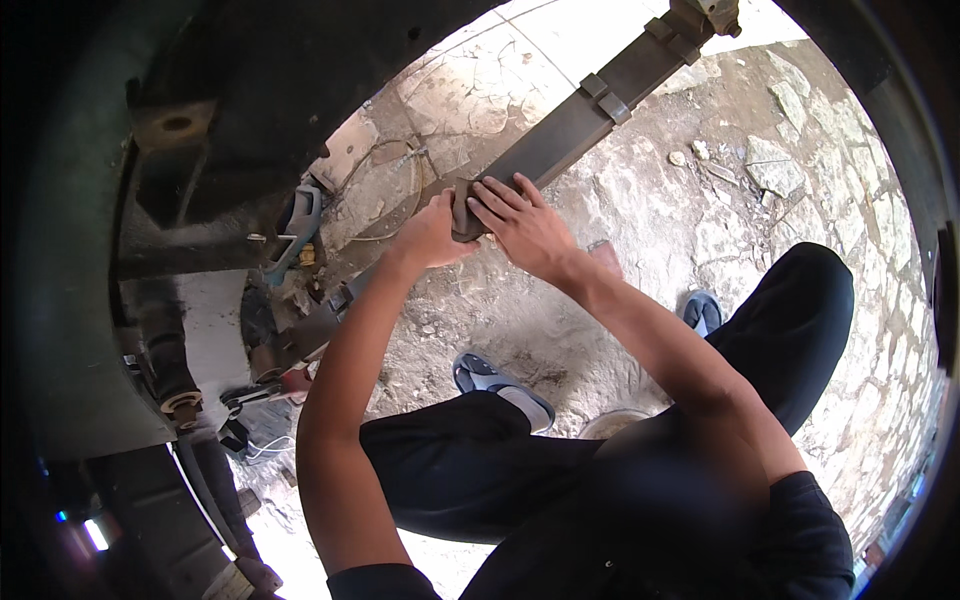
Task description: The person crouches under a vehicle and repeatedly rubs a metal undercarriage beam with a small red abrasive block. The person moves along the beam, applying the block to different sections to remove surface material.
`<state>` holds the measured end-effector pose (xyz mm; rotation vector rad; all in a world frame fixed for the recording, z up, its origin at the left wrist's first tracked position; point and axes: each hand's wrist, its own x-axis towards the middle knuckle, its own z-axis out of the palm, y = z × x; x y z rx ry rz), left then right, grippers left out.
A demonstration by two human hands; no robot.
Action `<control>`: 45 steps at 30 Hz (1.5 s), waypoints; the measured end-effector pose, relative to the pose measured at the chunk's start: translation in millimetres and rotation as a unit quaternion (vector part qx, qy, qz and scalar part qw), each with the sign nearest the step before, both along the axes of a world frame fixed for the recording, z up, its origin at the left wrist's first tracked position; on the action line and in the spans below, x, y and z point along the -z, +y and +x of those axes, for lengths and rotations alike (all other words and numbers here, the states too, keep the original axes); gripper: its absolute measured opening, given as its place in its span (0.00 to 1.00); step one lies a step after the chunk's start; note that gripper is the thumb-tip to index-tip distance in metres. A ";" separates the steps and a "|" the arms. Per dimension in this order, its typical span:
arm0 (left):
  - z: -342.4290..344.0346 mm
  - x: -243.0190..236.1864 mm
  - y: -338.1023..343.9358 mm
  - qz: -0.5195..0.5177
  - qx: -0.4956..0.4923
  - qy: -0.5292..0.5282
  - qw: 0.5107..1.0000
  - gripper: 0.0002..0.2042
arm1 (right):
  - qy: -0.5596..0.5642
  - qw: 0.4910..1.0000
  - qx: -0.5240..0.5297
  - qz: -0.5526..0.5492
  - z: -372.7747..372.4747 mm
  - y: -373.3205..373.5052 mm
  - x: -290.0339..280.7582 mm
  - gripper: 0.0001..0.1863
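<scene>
A long dark steel leaf spring (545, 147) runs slantwise from the upper right down to the lower left, with metal clamps (604, 98) around its upper part. My left hand (428, 237) is closed around a small dark metal piece (466, 213) at the middle of the spring; its exact kind is hard to make out. From the right side, my right hand (527, 228) lies over the spring and the edge of that piece, its fingers stretched and apart. Its thumb is mostly hidden.
Dark vehicle parts (185, 170) fill the left side. A blue-grey power tool (295, 235) lies beside the spring. Broken stones (773, 166) are scattered on the rough ground at the right. My sandalled feet (500, 388) are below, near a round container rim (612, 422).
</scene>
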<state>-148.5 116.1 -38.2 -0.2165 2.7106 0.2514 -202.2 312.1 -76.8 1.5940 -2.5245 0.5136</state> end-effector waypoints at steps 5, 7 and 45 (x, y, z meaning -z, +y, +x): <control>-21.3 -23.9 -12.5 0.032 0.000 -0.184 0.982 0.62 | 0.025 0.994 0.074 0.078 21.0 -12.0 -11.0 0.33; -32.6 -22.8 -17.9 0.023 0.019 -0.233 0.972 0.64 | 0.021 0.994 0.084 0.061 24.1 -19.2 -6.4 0.32; 77.0 -73.3 -150.8 -0.169 -0.213 -0.046 0.961 0.36 | 0.064 0.986 0.003 -0.155 25.2 -50.9 -11.0 0.27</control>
